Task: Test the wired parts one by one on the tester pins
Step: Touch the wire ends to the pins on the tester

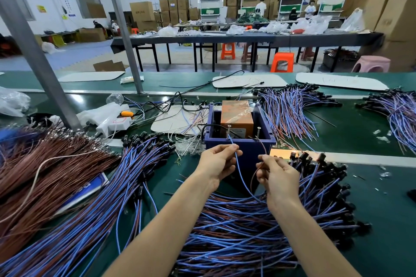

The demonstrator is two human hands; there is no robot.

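Note:
A dark blue tester box (245,149) stands on the green bench, with an orange block (236,115) inside and two upright metal pins, the left pin (229,131) and the right pin (258,133), at its front rim. My left hand (217,164) pinches a blue wire (239,173) whose tip reaches up to the left pin. My right hand (278,177) pinches a brown wire (262,149) that rises toward the right pin. Both wires run down into the heap of wired parts (247,231) under my forearms. A small lamp (292,154) glows at the box's right.
More blue-and-brown wired parts lie in piles at left (108,186), behind the box (290,107) and far right (396,114). A bundle of brown wires (45,164) fills the left. A metal post (42,60), white power strip (112,122) and plastic bags stand behind.

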